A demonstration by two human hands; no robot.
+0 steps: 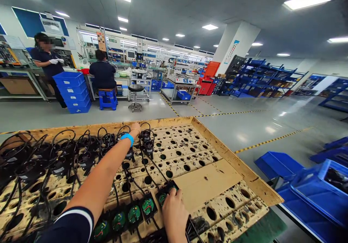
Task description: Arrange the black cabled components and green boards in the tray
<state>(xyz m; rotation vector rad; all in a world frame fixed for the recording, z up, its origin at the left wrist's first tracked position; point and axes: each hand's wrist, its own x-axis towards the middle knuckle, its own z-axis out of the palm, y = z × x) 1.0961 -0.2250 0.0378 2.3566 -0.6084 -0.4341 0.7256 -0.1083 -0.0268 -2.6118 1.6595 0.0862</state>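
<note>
My left hand (135, 128), below a blue wristband (127, 139), reaches to the far side of a wooden tray (194, 130). It is right beside a black cylindrical housing (148, 147) with a looped cable. Its fingers are mostly hidden, so their grip does not show. Nearer to me, my right hand (174, 210) curls its fingers over the edge of a black square box (162, 196) holding a green round circuit board. Similar boxes with a green board (134, 214) stand in a row to its left, with black cables running toward the housings.
Many black housings (59, 165) fill the tray's left side; round holes pit its wooden surface. A plain board (206, 181) lies on the right part. Blue bins (320, 196) stand at the right. Two people work at benches at the back left, near stacked blue crates (73, 91).
</note>
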